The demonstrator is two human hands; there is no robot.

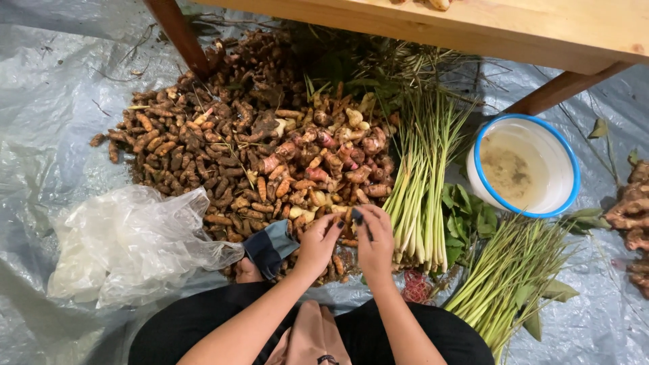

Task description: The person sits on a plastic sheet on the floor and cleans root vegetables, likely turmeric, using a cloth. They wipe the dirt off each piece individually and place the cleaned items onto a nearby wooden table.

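Observation:
My left hand and my right hand meet at the near edge of a big heap of brown and orange turmeric-like roots. Together the fingertips pinch a small root piece between both hands. Pinkish ginger-like rhizomes lie just beyond the hands. A dark folded cloth sits left of my left wrist. Bundled lemongrass stalks lie right of my right hand.
A crumpled clear plastic bag lies at left on the grey plastic sheet. A white basin with a blue rim holds murky water. More lemongrass, green leaves and rhizomes lie right. A wooden table overhangs.

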